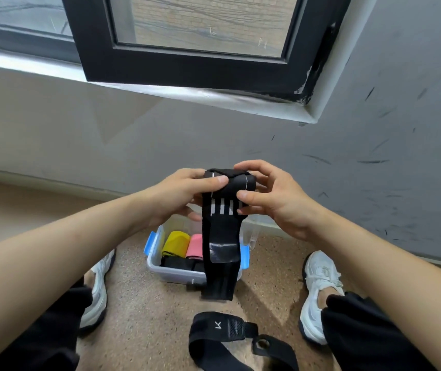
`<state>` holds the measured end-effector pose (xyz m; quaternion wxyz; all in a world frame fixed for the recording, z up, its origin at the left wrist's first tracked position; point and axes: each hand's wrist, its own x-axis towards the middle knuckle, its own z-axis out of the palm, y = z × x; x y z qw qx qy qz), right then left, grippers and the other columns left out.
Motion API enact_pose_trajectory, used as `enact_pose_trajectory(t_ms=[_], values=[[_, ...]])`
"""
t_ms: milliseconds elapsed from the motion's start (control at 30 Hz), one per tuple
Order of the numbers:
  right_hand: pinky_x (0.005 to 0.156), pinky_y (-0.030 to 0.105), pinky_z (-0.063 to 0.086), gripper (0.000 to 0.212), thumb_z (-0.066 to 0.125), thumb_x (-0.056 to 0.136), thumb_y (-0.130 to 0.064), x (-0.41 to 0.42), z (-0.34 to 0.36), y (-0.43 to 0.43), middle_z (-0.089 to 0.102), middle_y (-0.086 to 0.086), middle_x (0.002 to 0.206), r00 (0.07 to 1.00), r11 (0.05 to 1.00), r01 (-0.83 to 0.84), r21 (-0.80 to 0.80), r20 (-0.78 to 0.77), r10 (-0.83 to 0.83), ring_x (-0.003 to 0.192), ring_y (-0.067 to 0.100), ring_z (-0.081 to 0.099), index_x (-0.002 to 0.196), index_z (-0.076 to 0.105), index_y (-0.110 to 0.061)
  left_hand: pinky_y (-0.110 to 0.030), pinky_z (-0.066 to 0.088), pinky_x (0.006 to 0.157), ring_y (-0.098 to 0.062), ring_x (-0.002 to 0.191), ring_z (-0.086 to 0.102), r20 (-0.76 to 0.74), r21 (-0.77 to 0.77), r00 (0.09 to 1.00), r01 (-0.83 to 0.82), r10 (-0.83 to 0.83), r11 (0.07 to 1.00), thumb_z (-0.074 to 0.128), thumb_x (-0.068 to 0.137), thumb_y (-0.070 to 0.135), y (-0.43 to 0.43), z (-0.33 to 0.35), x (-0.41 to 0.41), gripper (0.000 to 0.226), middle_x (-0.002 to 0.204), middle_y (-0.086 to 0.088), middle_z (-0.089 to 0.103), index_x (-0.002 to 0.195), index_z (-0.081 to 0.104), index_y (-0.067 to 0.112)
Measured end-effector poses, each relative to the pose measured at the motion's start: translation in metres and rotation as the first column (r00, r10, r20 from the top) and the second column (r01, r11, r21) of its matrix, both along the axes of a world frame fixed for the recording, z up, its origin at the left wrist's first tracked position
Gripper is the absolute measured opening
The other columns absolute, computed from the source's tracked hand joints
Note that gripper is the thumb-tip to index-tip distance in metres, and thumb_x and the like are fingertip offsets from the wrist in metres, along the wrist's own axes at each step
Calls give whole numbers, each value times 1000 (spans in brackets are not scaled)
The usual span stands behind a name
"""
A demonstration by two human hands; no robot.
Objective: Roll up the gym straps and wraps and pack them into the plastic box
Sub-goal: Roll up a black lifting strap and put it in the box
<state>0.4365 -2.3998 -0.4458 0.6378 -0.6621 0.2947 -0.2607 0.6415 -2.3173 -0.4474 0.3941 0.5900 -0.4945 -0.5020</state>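
Observation:
A black wrist wrap (222, 231) with white stripes is held in the air, its top end rolled into a small bundle and its tail hanging down. My left hand (184, 194) grips the roll from the left, thumb across its front. My right hand (270, 194) grips it from the right, thumb on the front. Below the hands, on the floor, stands a clear plastic box (176, 275) with blue latches. Inside it lie a yellow roll (175, 242), a pink roll (195, 246) and dark straps. A black lifting strap (230, 341) lies unrolled on the floor in front.
My two white shoes (321, 295) and black trouser legs flank the box on the speckled brown floor (139, 311). A grey wall (347, 170) rises just behind the box. Above it a black-framed window (187, 44) stands open inward.

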Motion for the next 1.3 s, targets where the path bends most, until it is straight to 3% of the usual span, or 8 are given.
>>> enact_pose_trajectory(t_ms=[133, 300, 533, 733, 900, 1033, 1200, 1300], values=[[78, 41, 60, 40, 70, 94, -17, 0, 3, -1, 63, 16, 129, 996, 995, -35, 88, -79, 42, 107, 27, 71, 133, 60, -21, -23, 47, 56, -3, 74, 67, -17, -55, 999, -43, 42, 998, 66, 96, 37, 0, 0, 1, 31, 92, 6, 75, 122, 68, 21], [80, 44, 61, 44, 52, 100, -49, 5, 9, 1, 69, 2, 110, 988, 988, -51, 143, -138, 71, 75, 9, 68, 132, 63, -21, -25, 51, 56, -9, 84, 71, -48, -136, 997, -65, 59, 989, 79, 88, 30, -1, -1, 3, 41, 101, 2, 75, 124, 64, 17], [69, 37, 59, 33, 67, 95, -30, 5, 13, -1, 72, -1, 98, 997, 994, -6, 111, -80, 15, 82, 20, 71, 125, 64, -16, -23, 54, 59, -10, 80, 73, -95, -239, 993, -95, 74, 966, 79, 86, 9, -1, -1, 1, 43, 92, 2, 74, 124, 63, 20], [74, 38, 60, 33, 72, 92, -15, -2, 23, -5, 71, 14, 105, 999, 997, 1, 75, -52, 3, 92, 24, 72, 124, 63, -12, -30, 57, 71, -15, 106, 72, -89, -109, 993, 70, -80, 992, 73, 79, 37, -4, 1, 4, 48, 119, 4, 74, 127, 65, 33], [79, 37, 60, 42, 75, 86, -1, -1, 12, -6, 63, 25, 127, 997, 998, 67, 7, 40, -67, 111, 34, 69, 125, 65, -15, -28, 57, 69, -11, 95, 73, -137, -31, 988, 69, -73, 997, 67, 83, 60, -8, 5, -2, 46, 111, 6, 75, 122, 68, 36], [81, 40, 61, 48, 75, 85, 6, 2, 5, -6, 62, 19, 129, 996, 993, 75, -90, 56, -70, 104, 30, 68, 126, 62, -16, -26, 56, 63, -11, 92, 73, -142, -61, 990, -11, 2, 998, 71, 85, 53, -12, 2, -4, 43, 104, 6, 73, 120, 66, 30], [76, 42, 62, 54, 76, 86, 1, -2, 8, -8, 63, 6, 130, 998, 996, 62, -65, 2, -62, 105, 26, 70, 131, 59, -23, -25, 54, 62, -16, 95, 73, -152, -107, 988, -47, 30, 993, 81, 84, 37, -18, 4, -4, 39, 106, 2, 73, 118, 67, 27], [77, 44, 61, 42, 72, 91, -22, -6, 10, -7, 67, 4, 123, 999, 997, 2, 74, -34, 1, 105, 24, 72, 131, 60, -24, -27, 55, 64, -16, 92, 74, -148, -146, 989, -40, 18, 988, 83, 78, 33, -20, 4, -6, 46, 99, 0, 74, 120, 66, 24]])
